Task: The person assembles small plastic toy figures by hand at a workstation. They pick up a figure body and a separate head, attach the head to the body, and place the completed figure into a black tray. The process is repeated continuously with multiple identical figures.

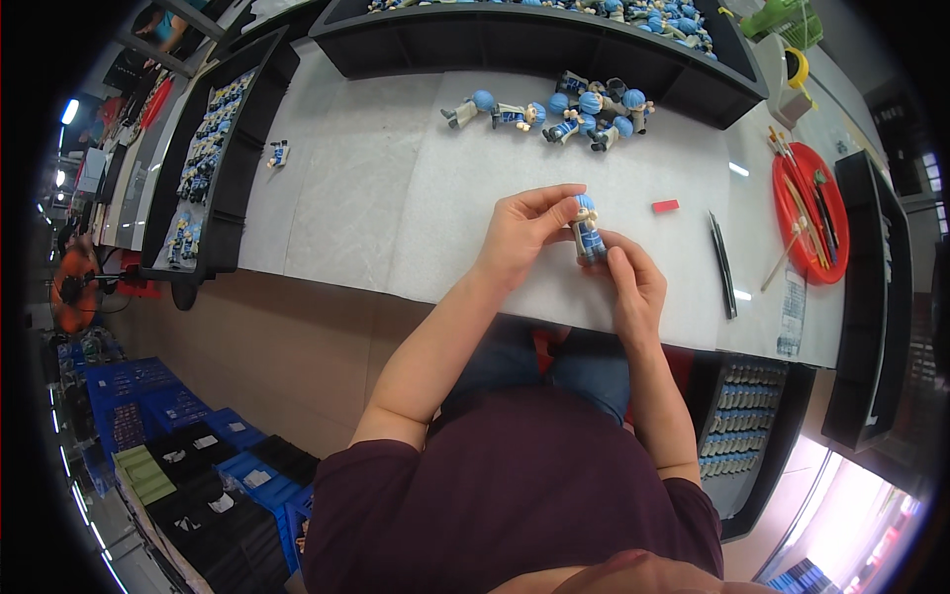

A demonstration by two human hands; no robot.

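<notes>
Above the near edge of the white table point(346, 198), a small blue-haired figurine point(588, 236) in blue and pale clothing stands upright between my hands. My left hand point(524, 226) pinches it at the head with thumb and fingers. Lower down, my right hand point(633, 280) grips it by the feet. Beyond my hands lies a loose group of similar figurines point(564, 126), some on their sides and partly overlapping. To the right of my hands rests a small red block point(665, 206).
A black tray full of figurines point(534, 49) spans the back; another black tray point(267, 84) stands left, near a lone figurine point(278, 153). On the right are a dark pen-like tool point(723, 265), a red dish with brushes point(839, 178) and a tape dispenser point(782, 74). A lower tray point(732, 505) holds rows of figurines.
</notes>
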